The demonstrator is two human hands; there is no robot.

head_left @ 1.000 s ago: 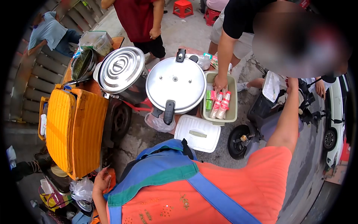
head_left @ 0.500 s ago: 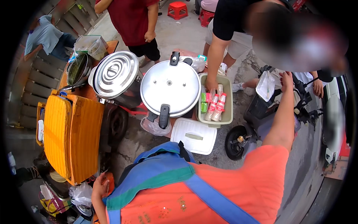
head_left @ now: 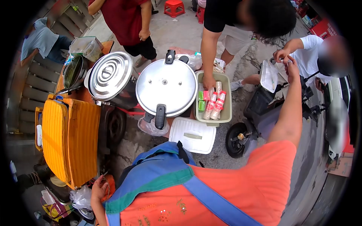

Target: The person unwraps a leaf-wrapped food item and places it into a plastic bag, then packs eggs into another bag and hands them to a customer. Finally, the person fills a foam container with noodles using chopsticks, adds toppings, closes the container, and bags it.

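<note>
My right hand [head_left: 292, 71] is stretched out to the far right, fingers pinched together at the top of a clear plastic bag [head_left: 272, 69]. A white takeaway box [head_left: 268, 83] sits inside it. Another person's hand [head_left: 281, 55] meets my fingertips at the bag's top. At the lower left, my left hand [head_left: 98, 189] is curled with thumb and fingers together beside an orange thing [head_left: 109, 185]; what it holds, if anything, is too small to make out.
Before me stand a large pressure cooker [head_left: 166, 88] and a lidded steel pot [head_left: 109, 77]. A co-worker reaches into a tub [head_left: 227, 105] with wrapped cup stacks. A white lid [head_left: 192, 135], yellow box [head_left: 71, 139] and scooter [head_left: 256, 107] surround me.
The person in white has brought a hand to the bag, meeting my right hand, which has risen slightly. The view has shifted a little. My left hand stays low beside the orange thing.
</note>
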